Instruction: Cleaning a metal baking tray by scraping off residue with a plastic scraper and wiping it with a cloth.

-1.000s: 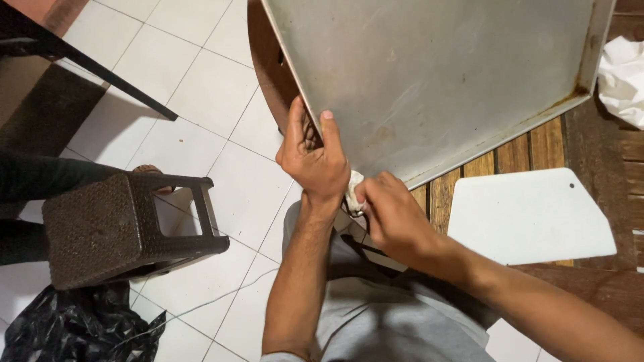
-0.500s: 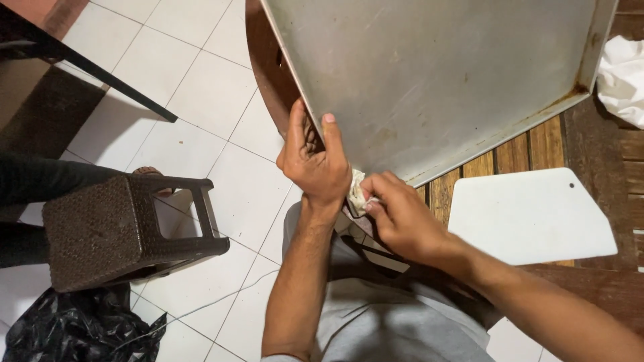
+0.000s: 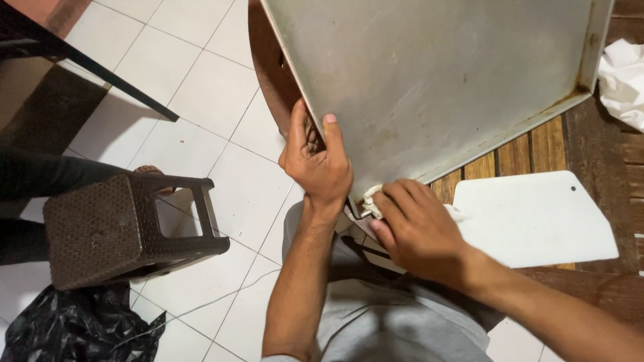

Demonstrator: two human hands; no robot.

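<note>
The left hand [image 3: 320, 167] clamps the near edge of the metal tray [image 3: 429, 87], steadying it on the wooden table [image 3: 604, 281]. The right hand [image 3: 416, 231] is closed on a white cloth [image 3: 371, 200], pressing it against the tray's near corner. A white cutting board [image 3: 537, 218] lies right of that corner; a brown stool [image 3: 114, 228] stands on the floor to the tray's left.

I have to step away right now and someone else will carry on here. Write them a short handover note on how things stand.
Left hand: grips the near edge of the large metal tray, thumb on its face.
Right hand: presses a small white cloth against the tray's lower corner.
The tray leans over the wooden table, with a white cutting board flat beside it and crumpled white paper at the far right. A brown stool stands on the tiled floor.
Done: the tray face looks mostly clean.
Left: brownish marks remain along the rim and corner.
</note>
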